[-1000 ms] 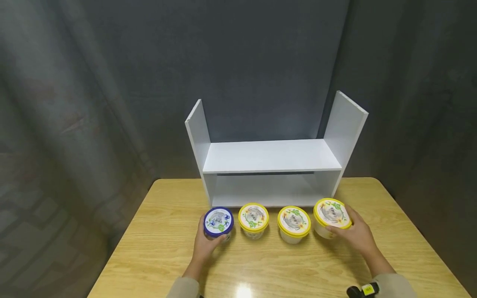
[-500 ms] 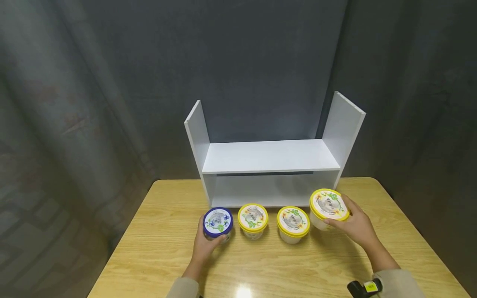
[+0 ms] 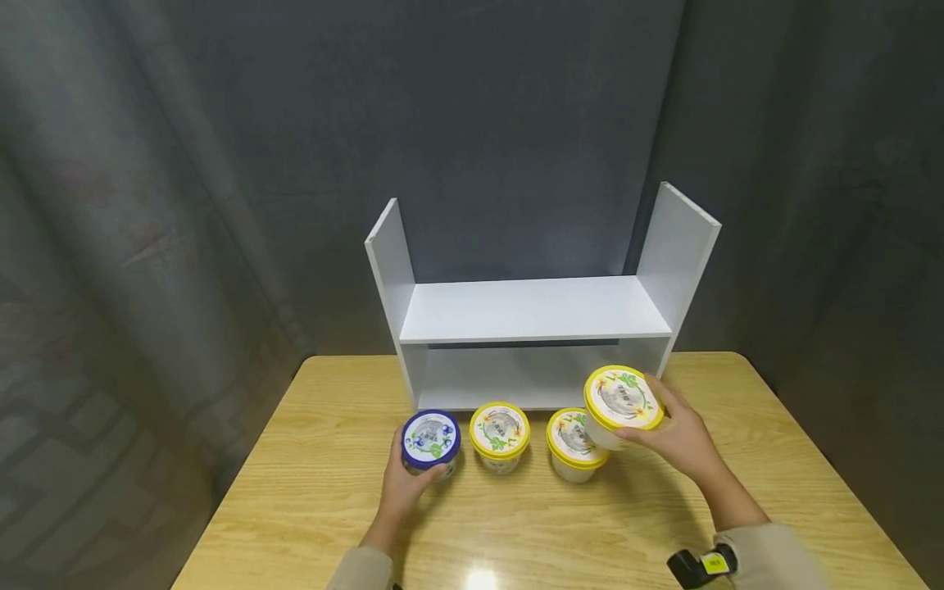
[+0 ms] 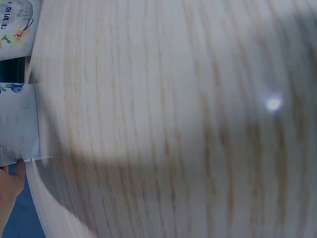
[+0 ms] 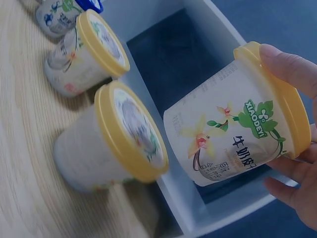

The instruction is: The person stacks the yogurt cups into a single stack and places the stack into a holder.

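My right hand (image 3: 680,434) grips a yellow-lidded tub (image 5: 233,124) by its lid rim, raised off the table and tilted. In the head view it overlaps the right-hand tub (image 3: 571,459) of two yellow-lidded ones standing on the table. The other yellow-lidded tub (image 3: 499,434) stands to the left of that one. At the row's left end, a blue-lidded tub (image 3: 431,440) stands on the table with my left hand (image 3: 404,487) curled round its side. In the left wrist view, only a fingertip and part of the blue-lidded tub (image 4: 17,124) show at the left edge.
Behind the tubs stands a white two-level shelf (image 3: 538,311) with tall side panels. Its lower front edge lies close behind the row. The wooden table (image 3: 295,492) reaches back to a dark grey curtain (image 3: 516,147).
My right hand has lifted its yellow-lidded tub off the table and carried it up and to the left, over the neighbouring tub. The left hand and the other tubs stay put.
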Motion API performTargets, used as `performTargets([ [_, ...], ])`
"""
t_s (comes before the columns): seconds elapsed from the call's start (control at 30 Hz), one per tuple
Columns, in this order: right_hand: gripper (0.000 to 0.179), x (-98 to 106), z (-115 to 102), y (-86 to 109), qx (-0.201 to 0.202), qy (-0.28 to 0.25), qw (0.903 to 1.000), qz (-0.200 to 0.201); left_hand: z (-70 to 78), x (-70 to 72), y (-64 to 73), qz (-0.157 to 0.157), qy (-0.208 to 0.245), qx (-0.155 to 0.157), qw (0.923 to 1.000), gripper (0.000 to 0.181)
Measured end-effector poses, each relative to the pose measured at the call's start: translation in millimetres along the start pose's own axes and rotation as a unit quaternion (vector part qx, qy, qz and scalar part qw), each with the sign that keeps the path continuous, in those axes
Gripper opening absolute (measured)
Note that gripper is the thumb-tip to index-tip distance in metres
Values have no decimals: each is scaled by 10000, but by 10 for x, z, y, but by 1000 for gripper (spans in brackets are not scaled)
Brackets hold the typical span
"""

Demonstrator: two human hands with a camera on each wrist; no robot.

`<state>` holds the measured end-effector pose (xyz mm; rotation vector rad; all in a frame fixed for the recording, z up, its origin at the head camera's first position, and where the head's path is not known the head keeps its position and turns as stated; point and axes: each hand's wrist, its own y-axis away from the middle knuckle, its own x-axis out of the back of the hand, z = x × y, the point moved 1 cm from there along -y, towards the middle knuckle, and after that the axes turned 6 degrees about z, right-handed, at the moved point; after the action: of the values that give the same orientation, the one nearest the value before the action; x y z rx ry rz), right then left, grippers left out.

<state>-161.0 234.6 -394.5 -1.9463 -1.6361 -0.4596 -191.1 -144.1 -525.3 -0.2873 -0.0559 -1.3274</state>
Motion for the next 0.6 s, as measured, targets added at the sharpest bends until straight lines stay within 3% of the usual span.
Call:
performTargets([
  [0.6,102,-384,-276,-128,382,-248,9986,-285,1,2,6,23,-106,47,9999,98],
])
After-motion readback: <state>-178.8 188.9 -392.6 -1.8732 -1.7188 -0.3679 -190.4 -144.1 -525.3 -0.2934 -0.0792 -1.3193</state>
